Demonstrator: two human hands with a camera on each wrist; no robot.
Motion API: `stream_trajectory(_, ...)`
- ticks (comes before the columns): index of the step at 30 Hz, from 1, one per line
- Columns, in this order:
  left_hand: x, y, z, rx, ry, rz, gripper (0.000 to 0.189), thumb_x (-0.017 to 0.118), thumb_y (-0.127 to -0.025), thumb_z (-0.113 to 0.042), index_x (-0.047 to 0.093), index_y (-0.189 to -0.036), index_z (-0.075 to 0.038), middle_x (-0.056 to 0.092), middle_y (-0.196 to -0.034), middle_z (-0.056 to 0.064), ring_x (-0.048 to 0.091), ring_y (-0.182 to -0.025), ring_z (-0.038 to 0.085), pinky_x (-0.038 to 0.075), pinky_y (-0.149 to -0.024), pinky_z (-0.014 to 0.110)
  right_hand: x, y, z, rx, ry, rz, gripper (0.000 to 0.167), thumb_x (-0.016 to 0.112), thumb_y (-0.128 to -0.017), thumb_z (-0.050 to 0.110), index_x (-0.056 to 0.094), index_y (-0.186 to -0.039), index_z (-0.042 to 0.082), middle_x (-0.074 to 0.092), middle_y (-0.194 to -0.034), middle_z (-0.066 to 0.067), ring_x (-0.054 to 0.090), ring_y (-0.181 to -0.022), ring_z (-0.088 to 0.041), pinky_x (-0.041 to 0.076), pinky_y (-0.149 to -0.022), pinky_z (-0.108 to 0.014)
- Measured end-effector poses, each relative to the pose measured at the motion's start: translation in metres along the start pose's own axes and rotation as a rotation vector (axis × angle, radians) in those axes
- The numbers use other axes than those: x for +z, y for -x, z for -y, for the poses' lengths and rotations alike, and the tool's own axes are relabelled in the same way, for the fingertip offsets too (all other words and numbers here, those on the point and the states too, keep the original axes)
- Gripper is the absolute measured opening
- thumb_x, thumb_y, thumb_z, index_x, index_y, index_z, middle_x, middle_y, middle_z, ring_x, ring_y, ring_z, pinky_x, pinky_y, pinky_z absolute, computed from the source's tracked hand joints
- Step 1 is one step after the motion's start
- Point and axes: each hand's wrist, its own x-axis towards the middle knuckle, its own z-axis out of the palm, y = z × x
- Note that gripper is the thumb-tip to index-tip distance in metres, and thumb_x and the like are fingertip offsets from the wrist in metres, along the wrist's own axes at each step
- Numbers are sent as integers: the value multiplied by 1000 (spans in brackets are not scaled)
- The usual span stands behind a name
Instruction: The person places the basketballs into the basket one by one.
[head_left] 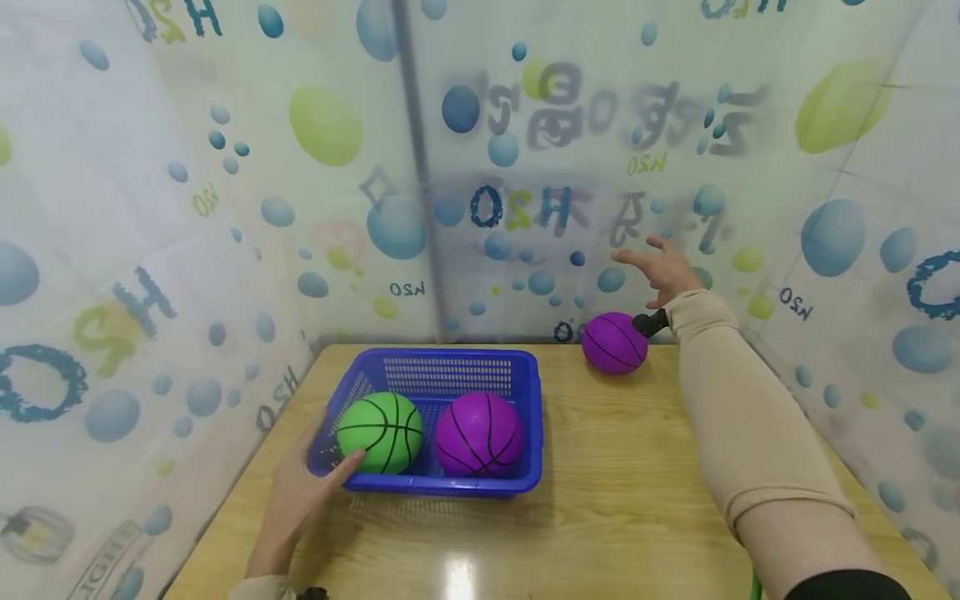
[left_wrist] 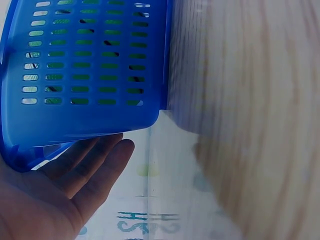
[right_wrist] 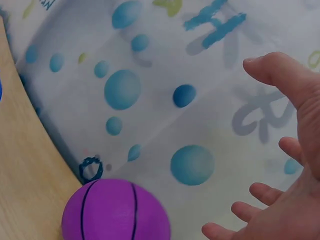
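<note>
A blue plastic basket (head_left: 538,417) stands on the wooden table, with a green ball (head_left: 386,429) in its left half and a purple ball (head_left: 478,435) in its right half. My left hand (head_left: 298,492) grips the basket's front left corner, thumb over the rim and close by the green ball. In the left wrist view its fingers (left_wrist: 102,172) lie along the outside of the basket wall (left_wrist: 95,117). Above a second purple ball (head_left: 611,343) at the table's back edge, my right hand (head_left: 663,268) is spread and holds nothing. The right wrist view shows this ball (right_wrist: 112,212) apart from the fingers.
A patterned curtain (head_left: 510,267) hangs right behind the table's back edge and along both sides. Bare wooden tabletop (head_left: 607,483) lies right of the basket. A dark wrist mount (head_left: 649,323) on the right arm overlaps the lone ball in the head view.
</note>
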Motion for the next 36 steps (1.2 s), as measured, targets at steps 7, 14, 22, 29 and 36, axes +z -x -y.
stream_trajectory(7,0,0,0,-4,-7,-2,105,84,-96,-57,23,-179,-35,28,-182,19,27,-165,55,21,-127,84,5,-6,-32,9,88,36,126,77,-98,65,-9,-180,24,-6,-187,-18,2,-167,-60,32,-122,-87)
stream_trajectory(14,1,1,0,-12,-16,4,105,83,-96,-58,23,-179,-36,28,-182,19,26,-164,56,21,-127,85,13,-4,-51,18,117,38,122,75,-101,62,-6,-180,16,-11,-186,-20,3,-167,-60,23,-127,-85)
stream_trajectory(22,0,0,-1,-10,-7,3,105,83,-97,-57,22,-179,-34,27,-182,19,26,-165,56,21,-127,85,17,-8,-70,15,192,21,123,79,-99,59,-1,-180,13,-1,-185,-26,13,-169,-52,24,-136,-70)
stream_trajectory(29,0,0,-1,5,-6,-4,105,83,-97,-56,23,-179,-31,28,-182,21,27,-164,56,21,-127,85,19,-9,-97,56,262,27,123,81,-98,55,2,-179,6,6,-182,-33,17,-167,-53,28,-135,-68)
stream_trajectory(36,-1,-1,-1,5,-6,-2,105,84,-97,-55,23,-179,-31,28,-182,20,27,-165,55,21,-127,84,20,-11,-134,68,318,-15,121,85,-96,49,8,-178,5,22,-176,-39,33,-159,-60,42,-125,-72)
